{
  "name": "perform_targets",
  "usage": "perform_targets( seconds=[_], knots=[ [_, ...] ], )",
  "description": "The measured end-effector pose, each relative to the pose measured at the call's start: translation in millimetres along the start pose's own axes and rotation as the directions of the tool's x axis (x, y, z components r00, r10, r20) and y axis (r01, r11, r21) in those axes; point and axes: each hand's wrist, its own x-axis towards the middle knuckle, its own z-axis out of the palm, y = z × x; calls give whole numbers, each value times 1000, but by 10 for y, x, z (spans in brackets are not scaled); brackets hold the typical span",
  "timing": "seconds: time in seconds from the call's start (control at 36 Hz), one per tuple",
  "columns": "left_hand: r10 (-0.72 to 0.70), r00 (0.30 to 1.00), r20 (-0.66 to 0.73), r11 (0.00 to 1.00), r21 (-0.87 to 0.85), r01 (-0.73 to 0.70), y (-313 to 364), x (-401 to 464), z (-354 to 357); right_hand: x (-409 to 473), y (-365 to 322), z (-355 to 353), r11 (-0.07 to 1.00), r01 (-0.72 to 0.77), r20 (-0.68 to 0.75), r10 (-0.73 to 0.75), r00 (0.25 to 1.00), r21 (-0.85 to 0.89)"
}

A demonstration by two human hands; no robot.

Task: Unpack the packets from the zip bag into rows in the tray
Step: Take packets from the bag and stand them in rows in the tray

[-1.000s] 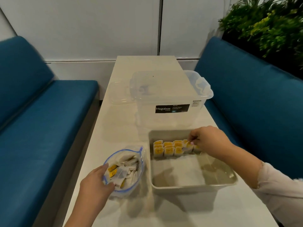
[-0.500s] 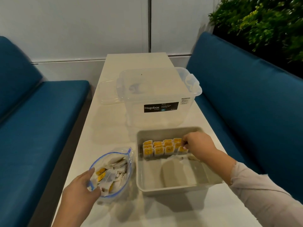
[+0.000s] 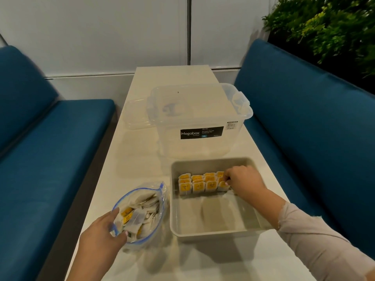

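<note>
A clear zip bag (image 3: pixel 142 211) with a blue rim stands open on the table, holding several white and yellow packets. My left hand (image 3: pixel 101 234) grips its near rim. To its right sits a grey tray (image 3: pixel 215 230). Rows of yellow-topped packets (image 3: pixel 199 183) stand upright in the tray's far half. My right hand (image 3: pixel 243 181) is at the right end of those rows, fingers curled and pinching a packet there. The packets under that hand are hidden.
A clear Megabox storage box (image 3: pixel 198 118) stands behind the tray, with a clear lid (image 3: pixel 136 116) lying to its left. Blue sofas flank the narrow white table (image 3: pixel 142 159). Green plants (image 3: pixel 324 25) fill the far right corner.
My right hand has stayed at the right end of the packet rows, shifting slightly. My left hand keeps hold of the bag rim. The camera has shifted.
</note>
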Motion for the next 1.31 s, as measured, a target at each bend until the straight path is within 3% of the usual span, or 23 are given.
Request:
perform_targets(
  seconds=[0.25, 0.44, 0.58, 0.67, 0.78, 0.86, 1.0, 1.14, 1.31],
  knots=[
    [0, 1000, -18, 999, -39, -1, -13, -7, 10, 2, 15, 22, 999, -4, -14, 5, 1000, 32],
    [11, 999, -46, 994, -113, -16, -76, 28, 45, -129, -234, -253, 985, -20, -84, 35, 996, 174],
    [60, 996, -65, 989, -131, -68, -103, 17, 51, -276, -772, -535, 917, 88, -123, -43, 991, 390],
    [71, 995, -71, 983, -165, -82, -133, -11, 57, -353, -1160, -635, 876, 162, -61, -151, 987, 455],
    [99, 993, -66, 975, -191, -110, -159, -63, 45, -351, -1651, -592, 874, 291, 21, -324, 946, 391],
    [119, 991, -67, 971, -202, -130, -163, -79, 28, -268, -1939, -427, 901, 371, 67, -395, 916, 226],
    [168, 984, -66, 963, -202, -178, -183, -59, 17, -243, -2251, -263, 933, 358, 219, -358, 908, 44],
    [174, 984, -46, 964, -197, -179, -197, -42, 12, -191, -2397, -123, 952, 299, 295, -304, 906, 63],
    [167, 985, -37, 965, -197, -171, -249, 13, 24, -145, -2408, -83, 966, 221, 278, -252, 927, 137]
  ],
)
